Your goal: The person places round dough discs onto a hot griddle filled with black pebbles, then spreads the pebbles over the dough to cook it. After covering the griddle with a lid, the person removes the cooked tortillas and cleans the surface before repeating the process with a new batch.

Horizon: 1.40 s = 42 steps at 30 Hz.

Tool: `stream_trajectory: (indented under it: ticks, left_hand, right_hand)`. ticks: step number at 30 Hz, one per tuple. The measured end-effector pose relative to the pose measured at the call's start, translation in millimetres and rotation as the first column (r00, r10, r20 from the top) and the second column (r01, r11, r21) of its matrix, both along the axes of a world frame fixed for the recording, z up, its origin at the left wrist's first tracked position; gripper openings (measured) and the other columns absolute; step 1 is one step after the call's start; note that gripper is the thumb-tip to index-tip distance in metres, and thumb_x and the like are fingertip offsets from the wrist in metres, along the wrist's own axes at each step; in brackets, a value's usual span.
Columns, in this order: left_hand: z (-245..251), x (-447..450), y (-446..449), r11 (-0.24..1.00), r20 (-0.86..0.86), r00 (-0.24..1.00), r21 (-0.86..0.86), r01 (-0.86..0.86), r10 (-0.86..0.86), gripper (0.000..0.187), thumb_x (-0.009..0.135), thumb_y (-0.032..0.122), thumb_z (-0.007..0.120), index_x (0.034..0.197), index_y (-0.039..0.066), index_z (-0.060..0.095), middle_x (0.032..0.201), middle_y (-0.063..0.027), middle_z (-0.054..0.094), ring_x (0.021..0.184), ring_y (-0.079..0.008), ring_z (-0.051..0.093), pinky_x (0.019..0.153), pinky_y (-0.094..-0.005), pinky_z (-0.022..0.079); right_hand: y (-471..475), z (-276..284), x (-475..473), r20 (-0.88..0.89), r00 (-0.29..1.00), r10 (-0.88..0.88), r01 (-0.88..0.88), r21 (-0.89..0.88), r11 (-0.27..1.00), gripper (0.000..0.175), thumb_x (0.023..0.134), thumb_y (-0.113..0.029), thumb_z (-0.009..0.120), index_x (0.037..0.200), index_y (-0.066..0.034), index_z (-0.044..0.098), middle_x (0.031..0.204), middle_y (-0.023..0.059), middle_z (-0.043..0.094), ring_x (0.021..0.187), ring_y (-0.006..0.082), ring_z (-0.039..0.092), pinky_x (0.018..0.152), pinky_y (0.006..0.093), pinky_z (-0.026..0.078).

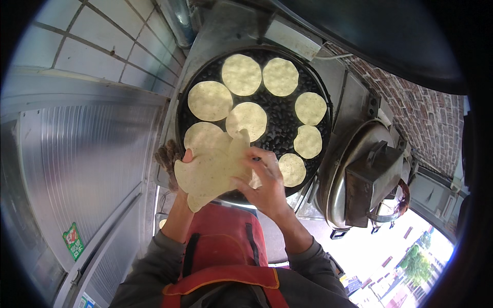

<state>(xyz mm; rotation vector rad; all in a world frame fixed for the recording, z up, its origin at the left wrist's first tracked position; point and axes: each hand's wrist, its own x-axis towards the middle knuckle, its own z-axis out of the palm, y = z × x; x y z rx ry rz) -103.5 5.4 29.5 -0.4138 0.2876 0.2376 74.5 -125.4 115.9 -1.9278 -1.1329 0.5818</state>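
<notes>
A thin, limp sheet of pale dough (210,173) droops over my left hand (185,181), whose thumb shows at its upper left edge; the other fingers are hidden beneath. My right hand (265,181) is at the sheet's right side, fingers curved and spread, slightly blurred. Whether it pinches the dough edge is unclear. Below the hands sits a round pan (328,154) filled with black pebbles (275,123). Several round flatbreads lie on the stones, including a large one (241,75) at the back and a small one (291,170) near my right hand. The sheet partly covers another flatbread (204,136).
A round metal cooker lid (335,184) with a boxy metal housing (371,181) stands right of the pan. A brown fibrous object (166,161) lies at the pan's left edge. Ribbed panels (96,150) and a tiled wall (92,50) bound the left. A dark hood (369,34) overhangs the upper right.
</notes>
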Motion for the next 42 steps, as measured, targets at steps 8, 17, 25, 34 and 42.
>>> stream_trajectory:
  ticks: [8,17,25,34,42]
  left_hand:
    - [-11.5,-3.4,1.6,1.000,0.022,1.000,0.018,-0.004,0.003,0.091,0.103,0.068,0.060,0.159,-0.004,0.047,0.153,-0.0245,0.061,0.135,-0.0407,0.065,0.116,-0.0533,0.051]
    - [-16.1,0.3,-0.4,1.000,-0.022,1.000,0.018,0.015,-0.014,0.085,0.102,0.062,0.066,0.154,-0.002,0.051,0.149,-0.0229,0.063,0.131,-0.0392,0.067,0.112,-0.0521,0.055]
    - [20.8,17.9,4.2,0.909,-0.461,0.871,0.267,0.319,-0.170,0.061,0.098,0.016,0.076,0.152,0.001,0.051,0.137,-0.0178,0.068,0.119,-0.0315,0.074,0.098,-0.0453,0.065]
    - [23.2,21.5,-3.0,0.907,-0.544,0.821,0.235,0.350,-0.175,0.064,0.096,0.006,0.073,0.155,0.003,0.049,0.136,-0.0160,0.068,0.117,-0.0297,0.075,0.097,-0.0401,0.065]
    - [3.2,-15.4,-2.9,0.948,-0.402,0.912,0.313,0.053,0.082,0.072,0.085,0.014,0.072,0.153,0.001,0.053,0.143,-0.0208,0.067,0.128,-0.0380,0.069,0.109,-0.0536,0.057]
  right_hand:
    - [7.7,-17.2,-0.1,-0.044,0.989,-0.138,0.139,0.002,0.990,0.022,0.087,0.002,0.083,0.108,0.0025,0.077,0.122,0.0130,0.074,0.104,0.0296,0.074,0.087,0.0361,0.060]
    - [2.6,-35.1,3.5,-0.731,0.510,-0.453,0.498,-0.178,0.849,0.012,0.105,-0.006,0.075,0.111,0.0034,0.076,0.105,0.0039,0.076,0.089,0.0078,0.067,0.079,0.0259,0.055]
    - [5.3,-31.7,-17.3,-0.574,0.589,-0.570,0.562,-0.216,0.798,0.013,0.106,-0.007,0.074,0.113,0.0034,0.074,0.099,0.0021,0.074,0.085,0.0043,0.062,0.076,0.0214,0.050]
    - [-2.7,-61.4,-6.0,-0.883,0.182,-0.433,0.506,-0.293,0.811,0.028,0.108,-0.025,0.068,0.122,-0.0005,0.072,0.098,0.0080,0.077,0.085,0.0143,0.072,0.074,0.0290,0.058]
    - [-27.2,-103.3,59.4,-0.972,-0.228,0.062,0.737,-0.130,0.663,0.038,0.114,-0.021,0.060,0.146,-0.0017,0.060,0.141,0.0127,0.069,0.130,0.0261,0.066,0.116,0.0440,0.053]
